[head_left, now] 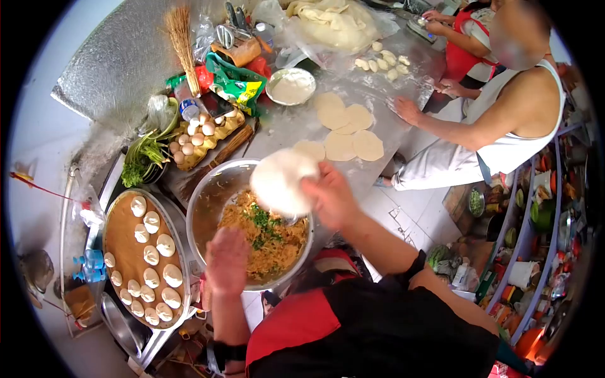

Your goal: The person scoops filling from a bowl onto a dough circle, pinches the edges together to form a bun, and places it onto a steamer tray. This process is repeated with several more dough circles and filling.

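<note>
A round, flat dough wrapper [282,183] hangs from my right hand [331,195], pinched at its right edge between fingers and thumb. Below it a large metal bowl [200,211] holds an orange-brown filling [271,255] with chopped greens on top. My left hand [228,259], somewhat blurred, is over the bowl's left part with its fingers stretched out and nothing seen in it. More flat wrappers [340,146] lie overlapping on the metal table [283,129] beyond the bowl. On the left, an oval tray [126,242] bears several filled, pleated buns [151,255].
Behind the bowl are a flour bowl [290,87], eggs [187,149], greens [142,164], a straw brush [181,41] and a green packet [236,82]. Dough pieces [384,63] lie farther back. A co-worker [510,120] stands at the table's right side, another person [463,41] beyond. Shelves [535,220] are at right.
</note>
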Motion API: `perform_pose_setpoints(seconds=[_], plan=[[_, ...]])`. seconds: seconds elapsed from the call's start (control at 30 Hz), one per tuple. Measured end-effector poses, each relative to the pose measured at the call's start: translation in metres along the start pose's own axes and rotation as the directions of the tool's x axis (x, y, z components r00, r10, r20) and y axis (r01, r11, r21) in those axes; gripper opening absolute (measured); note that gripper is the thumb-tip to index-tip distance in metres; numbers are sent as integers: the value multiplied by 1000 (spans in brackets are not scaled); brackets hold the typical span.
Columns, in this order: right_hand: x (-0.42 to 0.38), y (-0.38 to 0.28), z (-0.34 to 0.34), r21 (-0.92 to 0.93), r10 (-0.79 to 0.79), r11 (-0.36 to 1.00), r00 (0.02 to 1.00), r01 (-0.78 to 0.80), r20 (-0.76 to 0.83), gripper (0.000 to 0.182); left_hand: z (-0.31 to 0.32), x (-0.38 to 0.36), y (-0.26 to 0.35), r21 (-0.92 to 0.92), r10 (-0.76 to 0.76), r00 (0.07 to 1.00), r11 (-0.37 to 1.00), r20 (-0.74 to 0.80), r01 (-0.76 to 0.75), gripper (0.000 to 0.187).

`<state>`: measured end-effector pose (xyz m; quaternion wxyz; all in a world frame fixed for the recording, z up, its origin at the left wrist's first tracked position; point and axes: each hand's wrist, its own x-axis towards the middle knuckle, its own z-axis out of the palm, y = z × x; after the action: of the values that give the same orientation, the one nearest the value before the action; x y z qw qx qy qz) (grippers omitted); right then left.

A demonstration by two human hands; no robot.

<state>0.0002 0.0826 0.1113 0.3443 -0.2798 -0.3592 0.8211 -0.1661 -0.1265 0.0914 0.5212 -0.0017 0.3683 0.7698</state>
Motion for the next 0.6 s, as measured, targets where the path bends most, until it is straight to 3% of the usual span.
perform_pose_setpoints(seconds=[0.03, 0.1, 0.17, 0.2, 0.27, 0.3, 0.33, 0.37, 0.4, 0.5, 0.6], plan=[[-11, 11, 9, -35, 80, 996, 995, -78, 61, 25, -8, 14, -19, -207, -79, 978, 971, 191, 119, 47], [-35, 40, 29, -130, 179, 978, 977, -164, 112, 28, 25, 15, -40, -290, -146, 986, 943, 81, 164, 47], [-51, 43, 28, -491, 22, 869, 989, 54, 149, 27, 7, 12, -56, -451, -184, 973, 863, 141, 228, 48], [-56, 46, 29, -637, -35, 755, 979, 158, 201, 27, -3, 8, -60, -527, -188, 969, 814, 160, 245, 48], [-37, 48, 9, -776, -430, 333, 818, 536, 381, 30, 3, -3, -51, -484, -123, 956, 841, 267, 244, 48], [-23, 47, -5, -831, -417, 129, 790, 542, 450, 30, 1, -10, -44, -459, -98, 948, 857, 302, 234, 48], [-8, 46, -20, -839, -388, -88, 757, 536, 525, 29, -16, -11, -43, -457, -67, 981, 878, 184, 145, 53], [0, 47, -35, -841, -284, -240, 793, 485, 539, 29, -33, -8, -41, -433, 44, 970, 899, 239, 66, 51], [5, 49, -44, -806, -185, -399, 822, 437, 538, 28, -44, -10, -33, -446, 30, 993, 895, 117, 25, 49], [12, 52, -44, -887, 159, -367, 959, 280, 236, 20, -60, -15, -14, -498, 66, 998, 865, -6, -61, 45], [14, 50, -35, -811, 299, -468, 926, 351, 229, 16, -77, -24, -10, -472, 125, 987, 867, -99, -157, 46]])
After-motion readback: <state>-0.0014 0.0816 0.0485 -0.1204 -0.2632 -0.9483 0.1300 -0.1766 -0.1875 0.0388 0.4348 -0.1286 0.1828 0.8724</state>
